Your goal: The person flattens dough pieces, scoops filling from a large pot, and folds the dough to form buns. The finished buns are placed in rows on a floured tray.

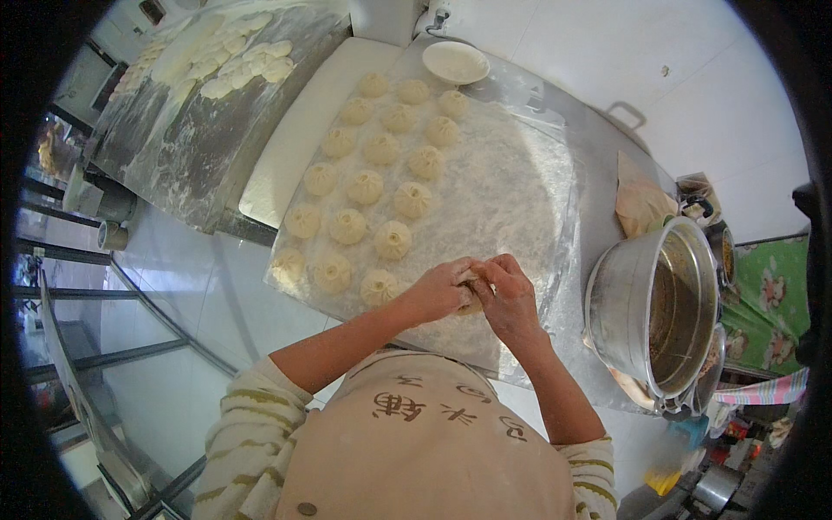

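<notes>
My left hand (442, 290) cups a dough bun (469, 307) over the near part of a floured work surface (500, 188). From the other side, the fingers of my right hand (510, 292) pinch the dough at its top. Most of this bun is hidden by my fingers. Beyond and to the left of my hands, several pleated buns (393, 240) sit in rows on the flour. The closest pleated bun (379, 288) lies just left of my left wrist.
A white bowl (456, 63) stands at the back by the tiled wall. On the right is a large metal pot (617, 318), beside brown paper (640, 198) and a green patterned cloth (767, 299). Flattened dough pieces (250, 70) cover part of a dark floured table (188, 153).
</notes>
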Available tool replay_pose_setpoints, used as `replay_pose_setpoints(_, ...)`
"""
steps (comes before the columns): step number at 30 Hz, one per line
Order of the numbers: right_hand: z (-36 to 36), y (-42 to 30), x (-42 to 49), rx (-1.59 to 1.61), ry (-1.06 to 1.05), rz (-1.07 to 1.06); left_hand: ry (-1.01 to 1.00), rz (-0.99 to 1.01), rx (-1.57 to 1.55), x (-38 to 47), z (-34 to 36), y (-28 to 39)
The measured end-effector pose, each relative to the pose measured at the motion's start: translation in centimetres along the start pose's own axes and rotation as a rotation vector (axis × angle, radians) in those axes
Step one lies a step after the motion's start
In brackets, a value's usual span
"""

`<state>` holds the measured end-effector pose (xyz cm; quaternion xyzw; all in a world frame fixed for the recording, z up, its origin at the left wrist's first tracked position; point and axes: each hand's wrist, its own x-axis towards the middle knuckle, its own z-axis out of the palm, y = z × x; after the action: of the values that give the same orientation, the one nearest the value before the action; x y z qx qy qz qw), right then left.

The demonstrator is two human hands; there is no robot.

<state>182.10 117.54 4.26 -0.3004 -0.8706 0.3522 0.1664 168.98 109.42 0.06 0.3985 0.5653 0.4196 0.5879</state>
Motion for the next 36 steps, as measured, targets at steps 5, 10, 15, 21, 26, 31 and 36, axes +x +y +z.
replay_pose_setpoints(5, -0.4, 0.6, -0.2, 0.194, 0.03, 0.168, 0.02, -0.184, -0.782, -1.3, -0.2, -0.5)
replay_pose_setpoints(10, 0.0, 0.9, -0.5, -0.073, -0.04, -0.104, 0.121, -0.087, -0.521, -0.9, 0.9, -1.3)
replay_pose_setpoints(15, 0.4, 0.6, -0.2, -0.042, 0.033, -0.146, -0.016, -0.078, 0.142, 0.1, -0.4, -0.1)
replay_pose_setpoints(21, 0.7, 1.4, -0.4, 0.207, 0.057, 0.116, 0.024, -0.198, -0.757, -1.3, -0.6, -1.9)
replay_pose_setpoints(26, 0.8, 0.4, -0.5, -0.081, 0.01, -0.1, 0.115, -0.03, -0.45, -0.6, 0.5, -2.3)
replay_pose_setpoints(31, 1.1, -0.3, 0.0, -0.094, 0.072, -0.133, 0.091, 0.096, 0.003, 0.4, 0.0, -1.9)
replay_pose_setpoints(36, 1.1, 1.4, -0.2, 0.2, 0.058, 0.198, 0.107, -0.262, -0.63, -1.4, -0.6, -0.8)
